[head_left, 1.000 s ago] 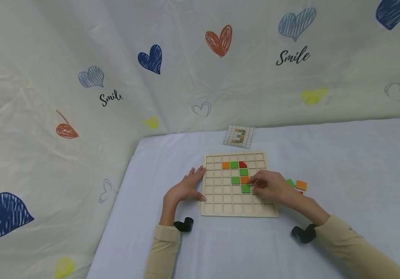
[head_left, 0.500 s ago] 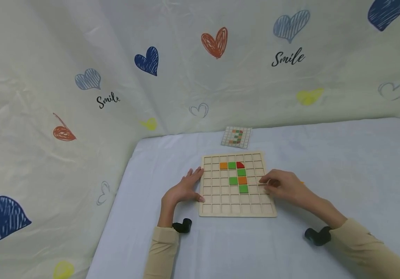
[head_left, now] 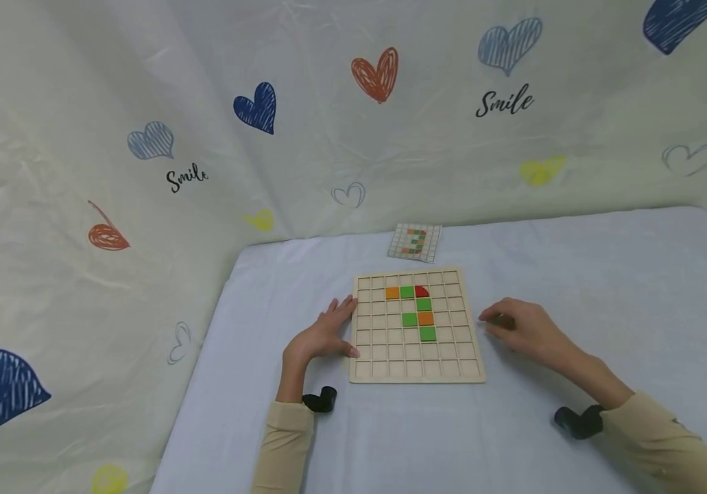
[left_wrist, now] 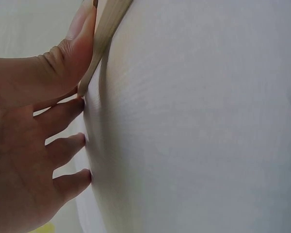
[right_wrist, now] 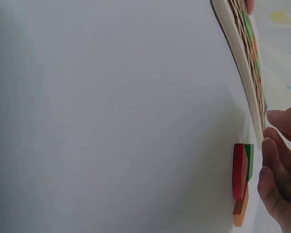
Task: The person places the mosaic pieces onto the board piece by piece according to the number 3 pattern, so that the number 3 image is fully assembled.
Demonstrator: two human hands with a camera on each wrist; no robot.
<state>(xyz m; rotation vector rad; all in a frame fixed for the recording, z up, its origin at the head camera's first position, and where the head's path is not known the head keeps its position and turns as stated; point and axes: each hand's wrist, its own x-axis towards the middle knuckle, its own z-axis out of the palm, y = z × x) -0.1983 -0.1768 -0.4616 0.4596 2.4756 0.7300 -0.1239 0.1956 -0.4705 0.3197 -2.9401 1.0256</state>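
Observation:
A wooden grid board (head_left: pixel 395 353) lies on the table, with several green and orange square tiles and one red rounded tile (head_left: pixel 421 291) set in its cells. My left hand (head_left: pixel 322 336) rests along the board's left edge, fingers spread, thumb and fingertips at the rim. Just off the right edge hovers my right hand (head_left: pixel 529 329), fingers loosely bent and holding nothing. Beneath it, in the right wrist view, lie a red tile (right_wrist: pixel 239 172), a green tile (right_wrist: pixel 250 162) and an orange tile (right_wrist: pixel 241 208), mostly hidden by the hand in the head view.
Behind the board lies a small pattern card (head_left: pixel 415 243) showing a coloured grid. A white cloth covers the table (head_left: pixel 606 274). A curtain (head_left: pixel 304 158) printed with hearts hangs at the back and left.
My right hand has drawn back rightward from the middle of the board to above the loose tiles. The left hand stays at the board's edge. The head view has shifted slightly.

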